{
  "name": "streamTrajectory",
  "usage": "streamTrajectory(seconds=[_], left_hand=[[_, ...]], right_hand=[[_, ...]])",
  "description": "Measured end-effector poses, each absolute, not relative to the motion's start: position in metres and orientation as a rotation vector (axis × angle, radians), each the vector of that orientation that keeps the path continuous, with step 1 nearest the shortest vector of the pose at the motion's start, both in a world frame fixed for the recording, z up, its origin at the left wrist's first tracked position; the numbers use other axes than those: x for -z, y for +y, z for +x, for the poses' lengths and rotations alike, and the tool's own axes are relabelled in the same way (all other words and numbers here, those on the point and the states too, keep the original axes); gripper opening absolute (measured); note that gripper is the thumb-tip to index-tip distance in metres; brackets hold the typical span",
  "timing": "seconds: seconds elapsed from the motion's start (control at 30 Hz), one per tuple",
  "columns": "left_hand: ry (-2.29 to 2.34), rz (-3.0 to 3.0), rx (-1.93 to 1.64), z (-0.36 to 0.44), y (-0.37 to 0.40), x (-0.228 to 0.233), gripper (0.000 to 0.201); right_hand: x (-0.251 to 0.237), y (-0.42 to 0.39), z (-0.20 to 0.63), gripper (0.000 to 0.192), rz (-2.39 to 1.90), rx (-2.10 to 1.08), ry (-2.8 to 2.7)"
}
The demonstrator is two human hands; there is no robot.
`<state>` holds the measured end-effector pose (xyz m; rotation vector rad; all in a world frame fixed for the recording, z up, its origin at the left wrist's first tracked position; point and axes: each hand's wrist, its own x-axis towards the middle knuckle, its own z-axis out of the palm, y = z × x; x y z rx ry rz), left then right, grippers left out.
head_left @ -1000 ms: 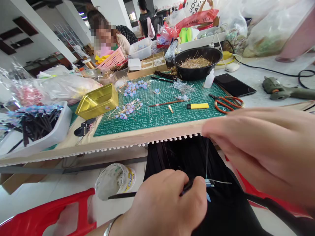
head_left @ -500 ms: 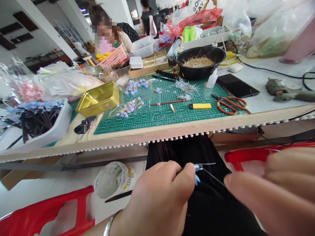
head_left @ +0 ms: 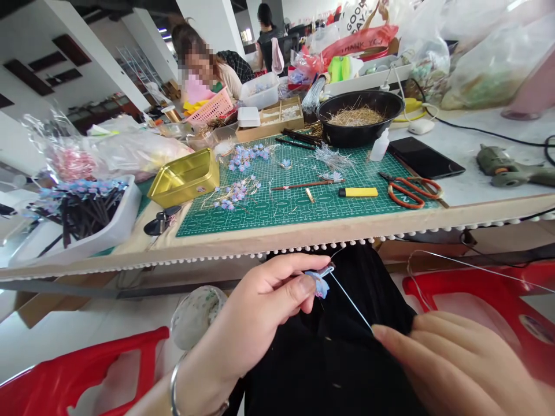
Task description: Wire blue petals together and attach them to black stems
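My left hand [head_left: 260, 312] pinches a small blue flower [head_left: 319, 282] on a dark stick, held over my black-clothed lap below the table edge. A thin pale thread [head_left: 351, 303] runs taut from the flower down to my right hand [head_left: 459, 364], whose fingertips pinch it at the lower right. A loop of thin wire [head_left: 433, 260] trails off to the right above that hand. On the table, a green cutting mat [head_left: 286, 202] carries loose blue flowers [head_left: 236, 193], a thin brown stick [head_left: 303, 185] and a yellow utility knife [head_left: 358, 192].
Orange scissors [head_left: 410, 192], a black phone [head_left: 425, 160], a black bowl of straw [head_left: 355, 115], a gold tin [head_left: 184, 176] and a white tray of dark sticks [head_left: 78, 214] lie on the table. Red stools [head_left: 498, 289] flank my legs. Two other people are at the far side.
My left hand has lifted and turned the flower up toward the table edge. My right hand dropped from high right to low right, pulling the thread taut.
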<state>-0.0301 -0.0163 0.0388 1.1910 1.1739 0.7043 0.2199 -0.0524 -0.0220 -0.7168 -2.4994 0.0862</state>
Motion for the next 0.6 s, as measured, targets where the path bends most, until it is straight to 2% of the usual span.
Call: streamTrajectory(seconds=[0.07, 0.13, 0.2, 0.27, 0.3, 0.4, 0.47, 0.6], left_hand=[[1.056, 1.002, -0.728, -0.028, -0.015, -0.040, 0.025], [0.973, 0.890, -0.722, -0.025, -0.015, -0.041, 0.022], [0.942, 0.836, -0.700, -0.023, -0.016, -0.043, 0.021], [0.943, 0.810, -0.691, -0.021, -0.017, -0.045, 0.021], [0.943, 0.800, -0.688, -0.020, -0.017, -0.045, 0.021], [0.930, 0.751, -0.683, -0.018, -0.017, -0.045, 0.020], [0.917, 0.706, -0.667, -0.018, -0.015, -0.044, 0.020], [0.876, 0.611, -0.604, -0.018, -0.014, -0.041, 0.021]], right_hand=[[0.022, -0.044, 0.211, 0.026, -0.915, 0.030, -2.478], [0.021, -0.037, 0.202, 0.023, -1.074, 0.186, -2.442], [0.017, -0.031, 0.195, 0.036, -1.138, 0.228, -2.394], [0.011, -0.028, 0.189, 0.048, -1.177, 0.058, -2.297], [0.007, -0.027, 0.186, 0.045, -1.187, -0.098, -2.228], [0.000, -0.030, 0.176, 0.017, -1.114, -0.495, -1.981], [-0.001, -0.033, 0.171, 0.011, -1.050, -0.568, -1.887], [-0.002, -0.034, 0.170, 0.023, -0.977, -0.491, -1.899]])
